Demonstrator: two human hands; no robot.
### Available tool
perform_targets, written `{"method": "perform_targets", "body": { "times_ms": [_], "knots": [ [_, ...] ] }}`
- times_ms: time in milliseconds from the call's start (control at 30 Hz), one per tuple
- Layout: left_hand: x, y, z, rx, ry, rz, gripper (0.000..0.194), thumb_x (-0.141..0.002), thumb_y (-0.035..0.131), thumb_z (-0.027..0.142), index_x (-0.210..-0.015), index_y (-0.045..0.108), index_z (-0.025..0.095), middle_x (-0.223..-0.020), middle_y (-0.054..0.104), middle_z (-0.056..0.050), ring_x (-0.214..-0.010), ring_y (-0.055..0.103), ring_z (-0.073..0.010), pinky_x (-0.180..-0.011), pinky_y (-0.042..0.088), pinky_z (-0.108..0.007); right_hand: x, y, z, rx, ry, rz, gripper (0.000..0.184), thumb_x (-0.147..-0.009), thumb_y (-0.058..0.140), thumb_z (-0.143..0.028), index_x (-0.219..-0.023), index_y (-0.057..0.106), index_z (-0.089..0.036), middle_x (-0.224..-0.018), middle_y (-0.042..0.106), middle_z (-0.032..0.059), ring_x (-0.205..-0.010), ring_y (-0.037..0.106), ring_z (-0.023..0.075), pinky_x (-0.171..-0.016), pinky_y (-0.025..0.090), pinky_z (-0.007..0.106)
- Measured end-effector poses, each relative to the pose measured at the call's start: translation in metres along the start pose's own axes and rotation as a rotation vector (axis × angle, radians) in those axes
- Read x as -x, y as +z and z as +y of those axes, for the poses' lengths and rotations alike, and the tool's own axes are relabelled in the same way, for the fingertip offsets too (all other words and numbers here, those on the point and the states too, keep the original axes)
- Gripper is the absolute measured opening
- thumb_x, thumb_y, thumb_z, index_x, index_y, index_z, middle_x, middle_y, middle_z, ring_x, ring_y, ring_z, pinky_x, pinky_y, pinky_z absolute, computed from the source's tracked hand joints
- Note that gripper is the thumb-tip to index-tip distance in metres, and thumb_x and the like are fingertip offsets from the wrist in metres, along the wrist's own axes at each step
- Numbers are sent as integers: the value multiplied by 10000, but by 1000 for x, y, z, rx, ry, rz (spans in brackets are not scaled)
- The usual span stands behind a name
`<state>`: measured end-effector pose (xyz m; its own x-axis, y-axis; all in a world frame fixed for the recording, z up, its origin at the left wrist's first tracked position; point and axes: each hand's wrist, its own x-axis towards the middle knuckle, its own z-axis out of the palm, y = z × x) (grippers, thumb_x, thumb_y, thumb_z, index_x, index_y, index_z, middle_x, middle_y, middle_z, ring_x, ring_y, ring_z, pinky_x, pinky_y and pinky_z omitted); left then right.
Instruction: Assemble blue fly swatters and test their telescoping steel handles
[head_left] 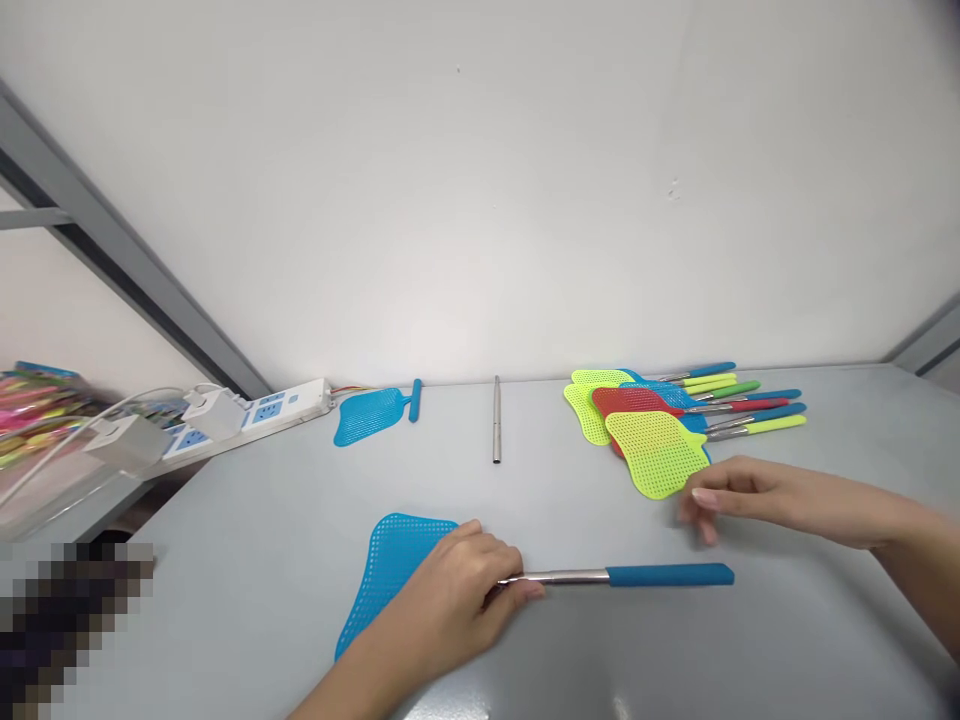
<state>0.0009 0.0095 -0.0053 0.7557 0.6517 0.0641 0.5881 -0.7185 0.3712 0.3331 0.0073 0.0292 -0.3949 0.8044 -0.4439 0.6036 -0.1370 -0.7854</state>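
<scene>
A blue fly swatter (394, 565) lies on the grey table (262, 560) in front of me, its mesh head to the left and its metal rod with blue grip (667, 575) pointing right. My left hand (457, 595) rests over the joint between head and rod, fingers pinched on the rod. My right hand (739, 495) hovers just above the grip end, fingers loosely apart, holding nothing.
A pile of yellow, red and blue swatters (652, 420) lies at the back right. A bare metal rod (496, 418) and a blue swatter head (371, 412) lie near the wall. A power strip (255, 410) with plugs sits at the left.
</scene>
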Motion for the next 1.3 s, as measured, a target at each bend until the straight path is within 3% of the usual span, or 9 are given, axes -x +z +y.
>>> {"method": "perform_targets", "body": {
  "times_ms": [333, 500, 700, 867, 1000, 1300],
  "knots": [
    [-1, 1, -3, -29, -34, -20, 332, -885, 374, 346, -612, 435, 166, -586, 512, 23, -588, 417, -114, -588, 302, -247, -10, -1, 1, -29, -33, 157, 350, -852, 407, -466, -775, 641, -218, -1008, 590, 34, -1057, 432, 256, -968, 246, 387],
    [0, 2, -1, -21, -22, -16, 323, -884, 378, 323, -606, 426, 165, -577, 503, 26, -578, 408, -110, -596, 303, -247, -7, 0, -2, -95, -47, 203, 375, -851, 383, -502, -786, 627, -224, -1009, 582, 30, -1036, 444, 251, -945, 268, 372],
    [-1, 2, -2, -18, -30, -26, 336, -886, 370, 337, -603, 422, 163, -572, 499, 29, -560, 406, -101, -609, 302, -251, -11, 0, -3, -95, -54, 445, 386, -813, 417, -547, -746, 633, -234, -967, 607, 11, -1071, 426, 254, -954, 226, 336],
    [-2, 1, -2, -18, -50, -77, 363, -893, 337, 373, -604, 399, 161, -579, 502, 28, -566, 397, -101, -612, 299, -251, -23, 3, 4, -150, -24, 528, 394, -761, 469, -572, -685, 644, -226, -871, 627, 18, -997, 476, 256, -942, 245, 388],
    [-2, 0, -1, -14, -72, -88, 370, -892, 329, 388, -606, 395, 163, -594, 508, 22, -595, 411, -111, -607, 295, -249, -32, 1, 15, -235, 3, 652, 390, -733, 518, -561, -658, 662, -206, -937, 624, 35, -1040, 462, 263, -955, 254, 398],
    [1, 2, 0, -14, -62, -82, 356, -889, 344, 378, -608, 396, 165, -590, 509, 27, -587, 409, -106, -623, 297, -254, -37, 4, 17, -304, 36, 614, 420, -705, 542, -557, -628, 633, -155, -834, 628, 74, -931, 524, 235, -875, 363, 330]
  ]
}}
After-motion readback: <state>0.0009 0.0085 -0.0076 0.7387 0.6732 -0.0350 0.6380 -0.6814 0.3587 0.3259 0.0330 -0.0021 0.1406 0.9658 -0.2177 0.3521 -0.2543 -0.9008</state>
